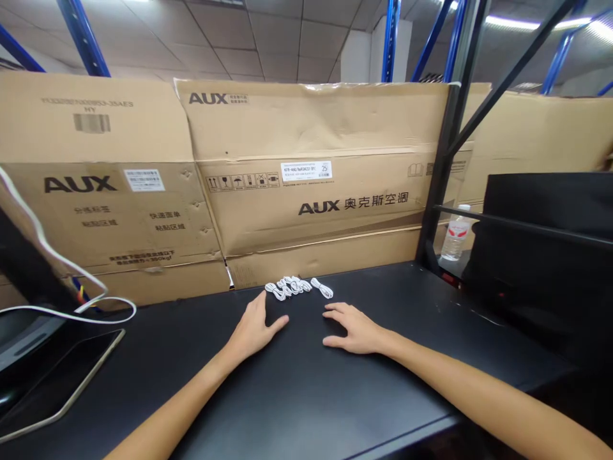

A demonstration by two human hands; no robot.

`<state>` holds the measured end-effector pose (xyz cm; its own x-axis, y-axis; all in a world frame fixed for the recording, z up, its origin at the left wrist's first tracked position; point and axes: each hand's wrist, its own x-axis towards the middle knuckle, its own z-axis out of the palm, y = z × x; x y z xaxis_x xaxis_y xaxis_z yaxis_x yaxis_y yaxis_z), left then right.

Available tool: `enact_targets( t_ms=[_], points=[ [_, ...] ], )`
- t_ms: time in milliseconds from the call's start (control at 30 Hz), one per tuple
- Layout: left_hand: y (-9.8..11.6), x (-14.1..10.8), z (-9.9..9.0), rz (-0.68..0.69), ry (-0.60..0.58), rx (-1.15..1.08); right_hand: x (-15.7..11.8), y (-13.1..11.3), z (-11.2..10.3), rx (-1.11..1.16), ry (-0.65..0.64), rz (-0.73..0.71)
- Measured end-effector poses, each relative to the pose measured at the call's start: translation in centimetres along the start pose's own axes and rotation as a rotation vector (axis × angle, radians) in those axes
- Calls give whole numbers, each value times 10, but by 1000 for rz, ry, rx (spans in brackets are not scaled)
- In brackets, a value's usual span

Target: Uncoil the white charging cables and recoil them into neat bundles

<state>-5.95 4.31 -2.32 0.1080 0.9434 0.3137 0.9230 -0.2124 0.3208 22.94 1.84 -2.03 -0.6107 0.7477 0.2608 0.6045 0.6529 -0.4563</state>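
Note:
Several bundled white cables (pixel 294 285) lie in a cluster at the back of the black table (pixel 287 390), close to the cardboard. A single white cable bundle (pixel 322 288) sits a little to the right of that cluster. My left hand (pixel 256 328) is just in front of the cluster's left end, thumb spread away from the fingers, holding nothing. Facing it, my right hand (pixel 353 329) is in front of the single bundle, with thumb and fingers apart and nothing between them. Neither hand visibly grips a cable.
Printed cardboard sheets (pixel 258 223) stand along the table's back edge. At the left are a dark tablet-like device (pixel 62 383) and a loose white cord (pixel 112 316). A black metal frame (pixel 438 160), a plastic bottle (pixel 456 236) and a black monitor-like panel (pixel 546 255) are at the right.

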Motion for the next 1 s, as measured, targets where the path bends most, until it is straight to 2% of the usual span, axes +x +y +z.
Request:
enact_targets(
  t_ms=[133, 267, 400, 500, 667, 1000],
  points=[
    [7, -20, -2, -26, -177, 199, -4, 0, -6, -71, -147, 17],
    [17, -38, -6, 120, -264, 232, -5, -3, -8, -95, -217, 16],
    [22, -48, -8, 302, -306, 186, -6, -9, -7, -113, -253, -2],
    [22, -48, -8, 377, -331, 145, -6, -13, -6, -108, -273, -14],
    [19, -45, -10, 424, -361, 104, -5, -14, -6, -90, -277, -7],
    [20, -44, -11, 432, -363, 110, -5, -16, -9, -73, -292, 8]
  ],
)
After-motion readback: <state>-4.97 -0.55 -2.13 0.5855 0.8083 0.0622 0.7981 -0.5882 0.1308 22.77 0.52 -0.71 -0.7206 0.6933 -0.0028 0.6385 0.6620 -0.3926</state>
